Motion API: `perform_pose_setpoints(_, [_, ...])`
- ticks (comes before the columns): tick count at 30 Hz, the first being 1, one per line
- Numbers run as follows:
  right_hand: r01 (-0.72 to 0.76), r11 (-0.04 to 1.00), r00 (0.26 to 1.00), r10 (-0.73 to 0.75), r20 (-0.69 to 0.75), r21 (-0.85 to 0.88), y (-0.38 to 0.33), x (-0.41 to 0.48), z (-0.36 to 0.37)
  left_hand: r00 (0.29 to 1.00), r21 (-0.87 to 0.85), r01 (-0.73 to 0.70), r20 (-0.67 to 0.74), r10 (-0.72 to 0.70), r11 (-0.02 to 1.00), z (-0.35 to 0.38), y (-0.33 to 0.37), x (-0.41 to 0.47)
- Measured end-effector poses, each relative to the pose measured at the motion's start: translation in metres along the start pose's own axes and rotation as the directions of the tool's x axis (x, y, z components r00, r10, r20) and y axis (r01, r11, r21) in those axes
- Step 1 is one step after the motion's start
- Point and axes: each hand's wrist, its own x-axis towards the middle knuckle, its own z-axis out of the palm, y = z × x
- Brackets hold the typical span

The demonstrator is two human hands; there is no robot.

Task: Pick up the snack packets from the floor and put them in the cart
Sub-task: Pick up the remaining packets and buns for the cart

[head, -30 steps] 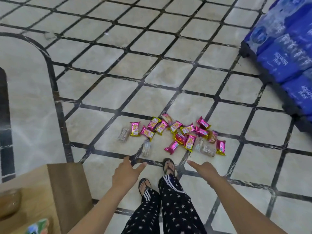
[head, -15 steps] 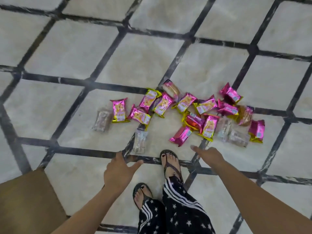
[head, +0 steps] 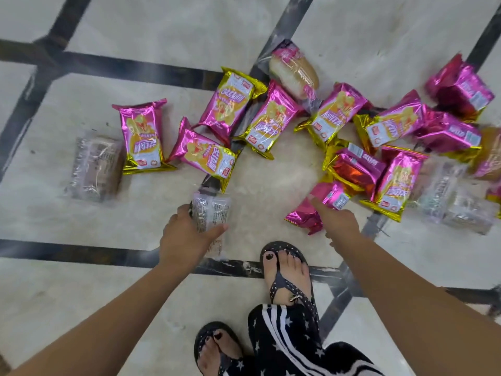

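Several pink and gold snack packets [head: 267, 119] lie scattered on the tiled floor [head: 151, 28], with a few clear-wrapped ones among them. My left hand [head: 184, 240] reaches down to a clear packet [head: 211, 210], fingers on its left side and thumb on its right, gripping it. My right hand [head: 337, 222] stretches forward with the index finger straight, its tip touching a pink packet [head: 307, 214] that lies flat. The cart is out of view.
My two feet in black sandals [head: 284, 270] stand just behind the packets, one close to the pink packet. Another clear packet [head: 93, 165] lies at the far left and a wrapped bun [head: 295, 69] at the back. Dark grout bands cross the floor.
I have bent down much closer to the packets. Both hands moved forward: the left reached the clear packet and closed round it, the right index finger reached the pink packet.
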Motion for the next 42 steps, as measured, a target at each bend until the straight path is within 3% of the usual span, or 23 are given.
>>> perform_pose_setpoints(5, [0.024, 0.998, 0.999, -0.023, -0.024, 0.050, -0.003, -0.005, 0.002, 0.995, 0.005, -0.020, 0.100, 0.019, 1.000, -0.001, 0.001, 0.004])
perform_pose_setpoints(9, [0.010, 0.999, 1.000, -0.010, 0.007, 0.031, -0.010, -0.047, -0.026, 0.996, 0.009, -0.027, 0.090, 0.026, 1.000, -0.036, 0.018, -0.031])
perform_pose_setpoints(13, [0.073, 0.995, 0.997, -0.073, 0.015, -0.061, -0.040, -0.117, -0.085, 0.994, 0.005, -0.074, 0.081, 0.073, 0.997, -0.106, 0.056, -0.092])
perform_pose_setpoints(26, [0.371, 0.917, 0.901, -0.393, 0.183, 0.147, -0.134, -0.413, -0.334, 0.967, -0.115, -0.254, -0.048, 0.250, 0.960, -0.372, 0.241, -0.354])
perform_pose_setpoints(35, [0.484, 0.787, 0.788, -0.582, 0.200, 0.382, -0.094, -0.586, -0.437, 0.939, -0.420, -0.341, -0.125, 0.319, 0.841, -0.456, 0.296, -0.562])
perform_pose_setpoints(38, [0.497, 0.756, 0.766, -0.613, 0.194, 0.425, -0.062, -0.627, -0.442, 0.925, -0.479, -0.376, -0.149, 0.349, 0.793, -0.462, 0.291, -0.597])
perform_pose_setpoints(42, [0.513, 0.690, 0.772, -0.631, 0.078, 0.511, -0.028, -0.669, -0.437, 0.901, -0.509, -0.421, -0.137, 0.412, 0.751, -0.461, 0.279, -0.614])
